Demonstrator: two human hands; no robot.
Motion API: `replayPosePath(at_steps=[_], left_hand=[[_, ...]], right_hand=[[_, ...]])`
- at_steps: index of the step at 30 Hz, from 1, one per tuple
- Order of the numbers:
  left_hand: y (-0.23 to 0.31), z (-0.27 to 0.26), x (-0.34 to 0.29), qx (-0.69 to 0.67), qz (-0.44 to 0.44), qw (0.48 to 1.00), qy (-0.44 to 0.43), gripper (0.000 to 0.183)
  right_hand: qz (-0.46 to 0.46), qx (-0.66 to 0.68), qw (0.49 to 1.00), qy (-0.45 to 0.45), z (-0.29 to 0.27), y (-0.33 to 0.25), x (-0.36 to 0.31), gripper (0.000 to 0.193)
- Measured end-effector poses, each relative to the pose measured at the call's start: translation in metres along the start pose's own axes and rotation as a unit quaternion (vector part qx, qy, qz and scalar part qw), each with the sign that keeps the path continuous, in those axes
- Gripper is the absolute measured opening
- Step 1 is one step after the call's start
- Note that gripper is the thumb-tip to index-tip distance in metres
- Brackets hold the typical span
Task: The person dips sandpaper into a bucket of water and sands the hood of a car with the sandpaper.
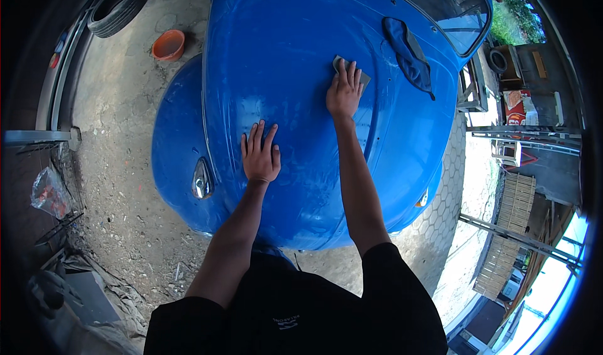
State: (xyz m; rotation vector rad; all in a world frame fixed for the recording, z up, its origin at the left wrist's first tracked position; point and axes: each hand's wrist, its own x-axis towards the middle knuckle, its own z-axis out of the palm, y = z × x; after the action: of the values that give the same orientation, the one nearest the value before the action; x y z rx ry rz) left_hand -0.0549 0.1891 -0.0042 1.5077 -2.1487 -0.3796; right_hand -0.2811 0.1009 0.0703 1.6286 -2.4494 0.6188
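Observation:
Under my hands lies the blue hood (pixel 282 60) of a rounded car, with pale smears and dull patches on its paint. My left hand (pixel 260 159) rests flat on the left half of the hood, fingers spread, holding nothing. Farther forward and to the right, my right hand (pixel 344 96) presses a small grey sheet, which looks like sandpaper (pixel 365 79), against the hood. Its corners stick out past my fingers; the rest is hidden under them. A dark blue and black cloth (pixel 408 55) lies crumpled on the car body to the right of that hand.
An orange-brown bucket (pixel 168 45) stands on the ground left of the car, with a loose tyre (pixel 117 7) beyond it. The windshield (pixel 449 10) is at the far right. A plastic bag (pixel 50 193) hangs at the left. A chrome-rimmed lamp (pixel 202 179) sits on the left fender.

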Motion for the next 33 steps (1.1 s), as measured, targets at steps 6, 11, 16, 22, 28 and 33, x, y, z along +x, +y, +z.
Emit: replayPosePath(at_steps=[6, 11, 16, 22, 28, 33], left_hand=[[-0.014, 0.001, 0.000, -0.011, -0.007, 1.000, 0.024, 0.044], [-0.010, 0.007, 0.002, -0.057, 0.004, 0.997, 0.051, 0.039], [-0.012, -0.016, 0.008, -0.194, 0.010, 0.979, 0.068, 0.037], [-0.081, -0.020, -0.025, -0.119, -0.122, 0.973, 0.153, 0.041], [-0.095, -0.001, -0.045, -0.063, -0.199, 0.971, 0.117, 0.050], [-0.082, -0.006, -0.043, -0.074, -0.206, 0.971, 0.096, 0.052]], right_hand=[[-0.136, 0.013, 0.978, -0.157, -0.016, -0.044, -0.155, 0.051], [-0.207, 0.002, 0.951, -0.230, -0.047, -0.006, -0.220, 0.053], [0.097, 0.004, 0.995, 0.008, -0.047, 0.041, -0.224, 0.047], [-0.107, -0.018, 0.982, -0.152, -0.031, -0.033, -0.303, 0.053], [-0.191, -0.077, 0.956, -0.207, -0.041, 0.003, -0.240, 0.053], [0.089, 0.005, 0.996, -0.004, -0.004, -0.002, -0.142, 0.045]])
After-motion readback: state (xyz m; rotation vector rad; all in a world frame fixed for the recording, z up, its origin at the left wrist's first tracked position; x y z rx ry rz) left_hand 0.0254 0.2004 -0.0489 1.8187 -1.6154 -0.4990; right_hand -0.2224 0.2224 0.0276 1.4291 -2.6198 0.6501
